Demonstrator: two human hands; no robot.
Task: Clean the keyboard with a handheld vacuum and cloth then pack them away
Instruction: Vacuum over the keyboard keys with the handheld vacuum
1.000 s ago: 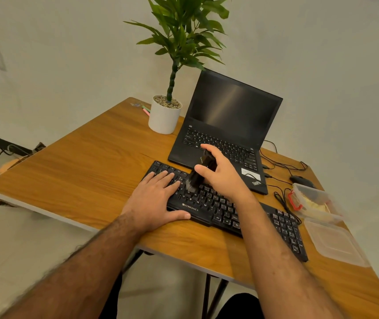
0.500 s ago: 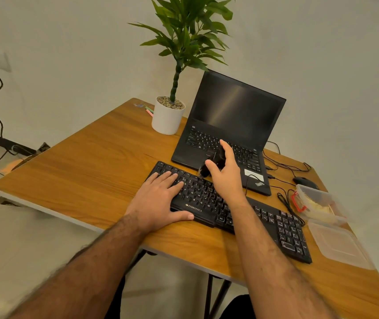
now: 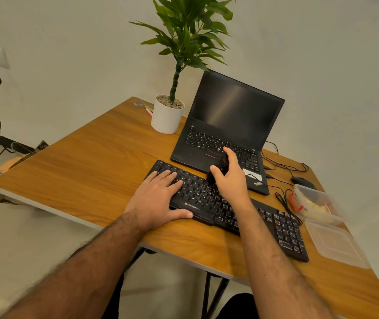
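Two hands on the job: vacuuming the keys, w/ packing away not yet started.
Bench (image 3: 73, 171) carries keyboard (image 3: 282, 229) near its front edge; left hand (image 3: 158, 199) lies flat, fingers straight, pinning the left end; right hand (image 3: 231, 178) grips handheld vacuum (image 3: 218, 168), nozzle at top key rows. Best: keep nozzle low, slow row-by-row passes, kbd held firm.

Home office corner — laptop (image 3: 225, 134), keyboard (image 3: 209, 199), potted plant (image 3: 170, 111) on desk (image 3: 80, 166).

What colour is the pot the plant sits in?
White pot, plain and unpatterned, seen clearly in the head view.
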